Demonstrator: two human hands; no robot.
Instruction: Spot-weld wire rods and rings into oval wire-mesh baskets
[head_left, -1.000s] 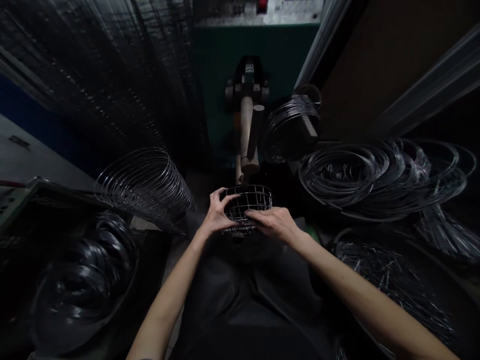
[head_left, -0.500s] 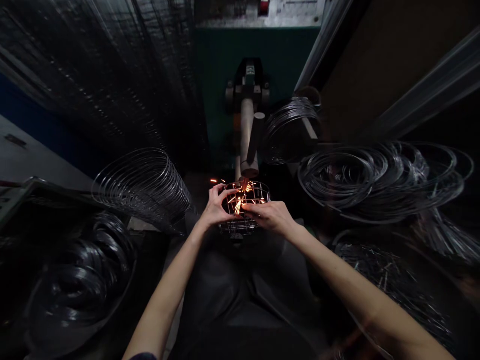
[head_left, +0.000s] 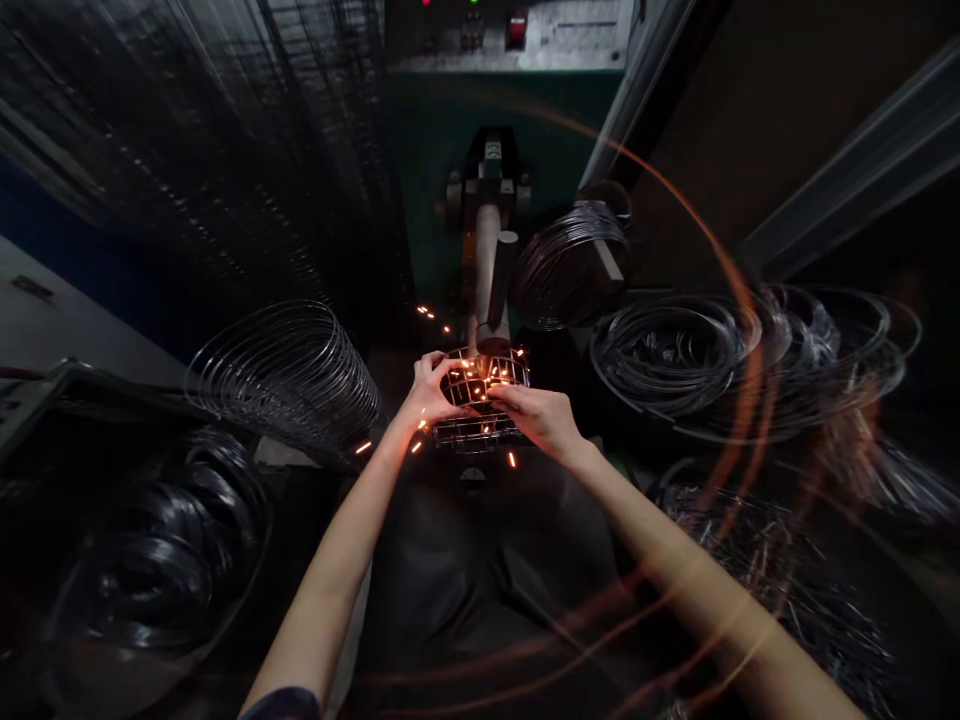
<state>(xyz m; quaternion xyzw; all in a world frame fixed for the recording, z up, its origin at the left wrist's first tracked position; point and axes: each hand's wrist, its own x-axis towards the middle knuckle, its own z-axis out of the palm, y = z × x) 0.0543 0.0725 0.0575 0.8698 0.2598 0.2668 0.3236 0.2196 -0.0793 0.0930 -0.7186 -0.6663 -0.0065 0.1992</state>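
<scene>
Both my hands hold a small round wire basket (head_left: 480, 428) under the tip of a welding arm (head_left: 489, 270). My left hand (head_left: 429, 392) grips the basket's left rim with curled fingers. My right hand (head_left: 537, 415) closes over its right side. Orange sparks fly from the spot where the arm's tip meets the basket's top ring, and long spark trails arc off to the right.
A green machine body (head_left: 450, 150) stands behind the arm. A stack of wire rings (head_left: 289, 372) lies at the left, dark coils (head_left: 161, 560) at the lower left. More wire hoops (head_left: 712, 350) and short wire pieces (head_left: 772, 560) fill the right.
The basket was lifted slightly up to the arm's tip. Sparks began half a second ago and now spray wider, with long trails to the right. Both hands kept their grip.
</scene>
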